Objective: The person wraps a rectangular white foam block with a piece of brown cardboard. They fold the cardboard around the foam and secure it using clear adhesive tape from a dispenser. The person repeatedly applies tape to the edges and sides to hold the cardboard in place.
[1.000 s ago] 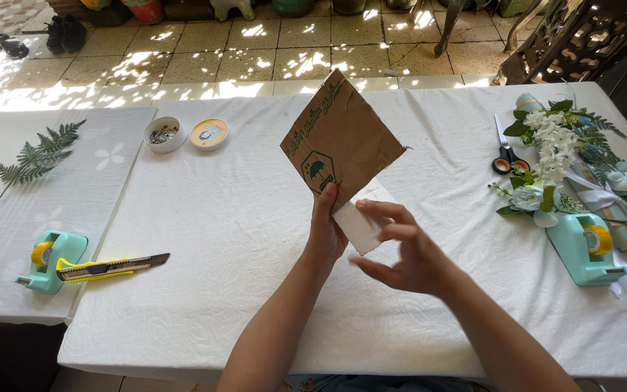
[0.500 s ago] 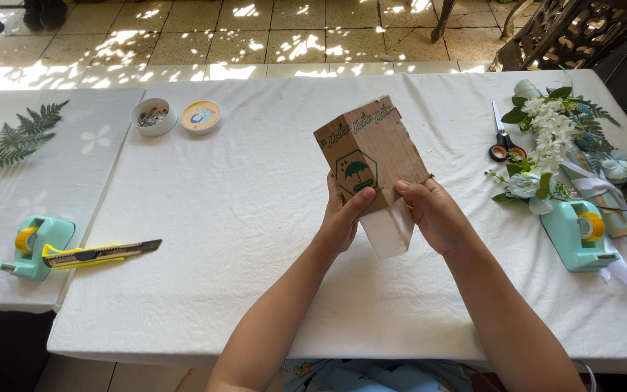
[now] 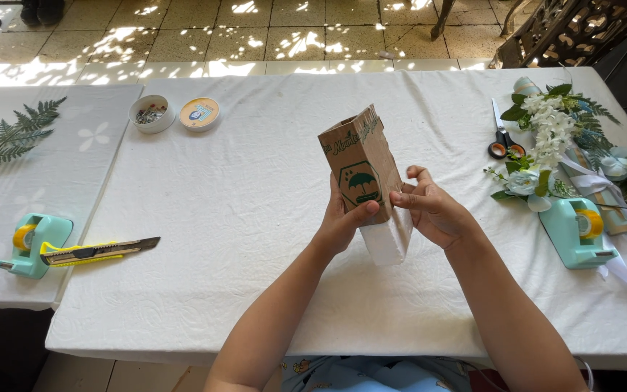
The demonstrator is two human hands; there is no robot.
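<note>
**Both hands clamp a cardboard piece over the table**

Left hand [image 3: 342, 221] and right hand [image 3: 429, 210] grip the folded brown cardboard piece [image 3: 361, 163] from either side, fingers closed on it, upright, above the white tablecloth [image 3: 241, 218]. Scissors [image 3: 501, 134] lie well right.

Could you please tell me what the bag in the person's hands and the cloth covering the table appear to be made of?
The bag, held by the left hand and right hand, looks like matte brown kraft paper: it keeps crisp folds and carries flat green print. Its white lower end could be paper or a lining; unclear. The cloth looks like white woven fabric with a faint raised pattern and soft wrinkles.
</note>
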